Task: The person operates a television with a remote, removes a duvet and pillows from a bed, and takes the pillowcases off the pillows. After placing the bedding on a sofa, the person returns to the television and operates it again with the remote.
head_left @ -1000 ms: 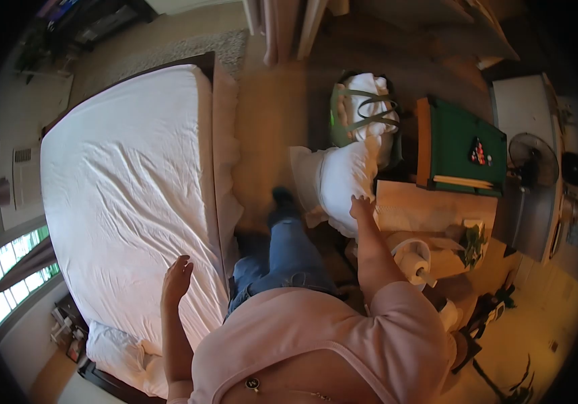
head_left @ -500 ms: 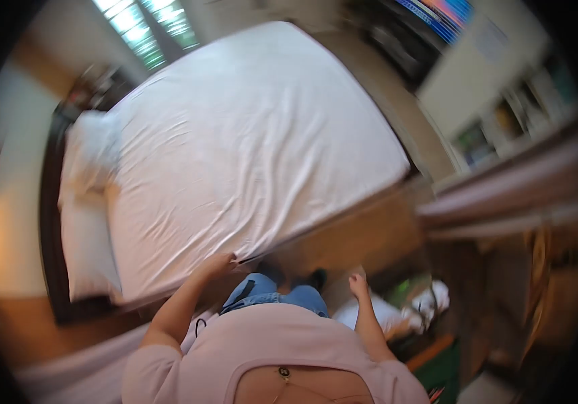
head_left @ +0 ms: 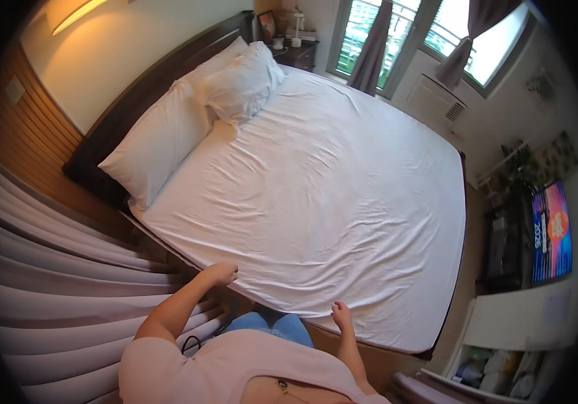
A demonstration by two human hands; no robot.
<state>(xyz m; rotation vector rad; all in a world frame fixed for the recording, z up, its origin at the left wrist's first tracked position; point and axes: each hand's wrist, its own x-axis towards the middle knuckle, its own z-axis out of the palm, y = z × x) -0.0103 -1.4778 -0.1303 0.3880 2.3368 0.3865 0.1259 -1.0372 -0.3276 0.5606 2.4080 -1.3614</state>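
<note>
A wide bed with a wrinkled white sheet (head_left: 302,202) fills the middle of the view. My left hand (head_left: 222,274) is at the sheet's near edge, its fingers curled closed; whether cloth is between them is too small to tell. Further right, my right hand (head_left: 341,312) hangs at the near side of the bed with fingers curled, and what it holds, if anything, cannot be made out. At the head of the bed lie a long white pillow (head_left: 161,138) and a rumpled white pillow (head_left: 243,84), against the dark headboard (head_left: 161,84).
Pleated curtains (head_left: 67,296) hang close on the left. A nightstand (head_left: 299,57) stands beyond the pillows, near windows (head_left: 376,40). On the right are a lit television (head_left: 551,232) and a white shelf unit (head_left: 504,323) with items.
The view has turned toward the headboard and windows. My right hand has come from over the floor to the bed's near edge. My left hand remains beside the sheet edge.
</note>
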